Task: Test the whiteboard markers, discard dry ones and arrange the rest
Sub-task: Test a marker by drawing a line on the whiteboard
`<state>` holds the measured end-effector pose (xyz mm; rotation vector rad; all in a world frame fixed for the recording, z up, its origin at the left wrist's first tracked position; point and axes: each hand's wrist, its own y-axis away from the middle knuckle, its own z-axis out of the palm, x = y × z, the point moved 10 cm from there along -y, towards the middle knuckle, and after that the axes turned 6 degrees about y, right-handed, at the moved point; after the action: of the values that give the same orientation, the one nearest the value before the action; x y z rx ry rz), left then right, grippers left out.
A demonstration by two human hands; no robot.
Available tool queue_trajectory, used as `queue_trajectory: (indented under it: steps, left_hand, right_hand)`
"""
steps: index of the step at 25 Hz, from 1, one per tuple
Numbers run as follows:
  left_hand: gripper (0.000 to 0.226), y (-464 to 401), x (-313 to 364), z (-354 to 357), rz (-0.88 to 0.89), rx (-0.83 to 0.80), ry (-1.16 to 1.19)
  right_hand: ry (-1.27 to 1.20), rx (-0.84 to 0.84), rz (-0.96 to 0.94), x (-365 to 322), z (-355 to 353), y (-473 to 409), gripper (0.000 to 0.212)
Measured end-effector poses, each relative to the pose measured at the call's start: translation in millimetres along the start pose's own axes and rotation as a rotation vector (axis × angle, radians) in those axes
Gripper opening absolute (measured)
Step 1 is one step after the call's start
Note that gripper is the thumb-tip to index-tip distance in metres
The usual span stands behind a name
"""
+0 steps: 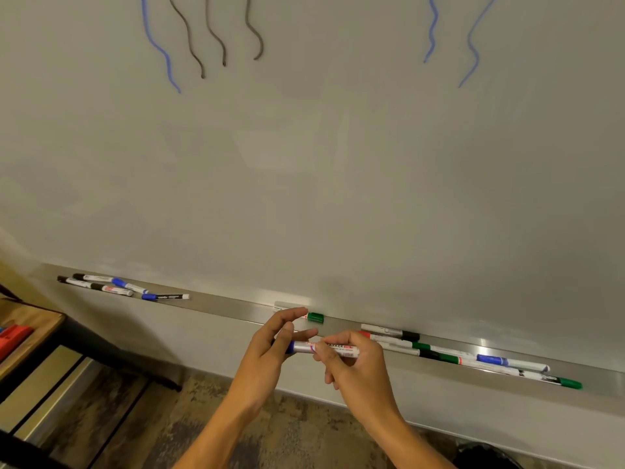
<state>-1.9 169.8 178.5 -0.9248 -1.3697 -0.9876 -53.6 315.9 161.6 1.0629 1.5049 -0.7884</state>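
Head view: both hands hold one blue marker (324, 348) level, just in front of the tray (236, 304). Left hand (270, 346) grips its capped end; right hand (351, 360) pinches the barrel. More markers lie in the tray left (118, 287) and right (473, 358). Wavy test lines (203, 38) mark the whiteboard (338, 164).

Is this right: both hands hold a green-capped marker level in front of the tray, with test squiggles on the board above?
Not quite. The head view shows the marker has a blue cap, not green. The left hand and right hand do hold it level before the tray, squiggles above.
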Motion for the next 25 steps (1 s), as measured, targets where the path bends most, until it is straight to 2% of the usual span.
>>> queue_trajectory:
  steps: [3, 5, 6, 9, 11, 13, 17, 21, 25]
  left_hand:
    - [0.031, -9.3, -2.8, -7.9, 0.008, -0.035, -0.047]
    - [0.031, -18.9, -4.7, -17.6, 0.037, -0.107, -0.17]
    - [0.034, -22.3, -2.8, -19.3, 0.082, -0.141, -0.307]
    - [0.048, -37.9, 2.0, -34.1, 0.321, -0.231, -0.963]
    - [0.044, -49.3, 2.4, -43.7, 0.414, -0.213, -1.151]
    - [0.033, -56.8, -1.6, -47.5, 0.466, -0.25, -1.133]
    - [0.027, -76.2, -14.8, -67.1, 0.46, -0.292, -1.01]
    - [0.037, -101.1, -35.0, -104.4, 0.439, -0.259, -1.069]
    - [0.029, -136.1, -63.2, -154.7, 0.391, -0.238, -1.102]
  right_hand:
    - [0.018, -0.046, -0.015, -6.3, 6.2, -10.9, 0.006]
    - [0.025, -0.078, -0.011, -8.4, 14.4, -21.2, 0.008]
    - [0.021, -0.088, -0.001, -6.9, 15.4, -24.5, 0.01]
    - [0.034, -0.061, 0.06, 1.2, 38.7, -39.6, 0.017]
    - [0.041, -0.061, 0.091, 6.2, 58.5, -50.7, 0.018]
    - [0.021, -0.061, 0.104, 9.1, 75.4, -62.9, 0.015]
    - [0.023, -0.093, 0.112, 11.5, 110.0, -84.2, 0.013]
    - [0.048, -0.117, 0.158, 19.0, 142.1, -106.1, 0.026]
    - [0.1, -0.133, 0.201, 30.0, 158.5, -122.8, 0.025]
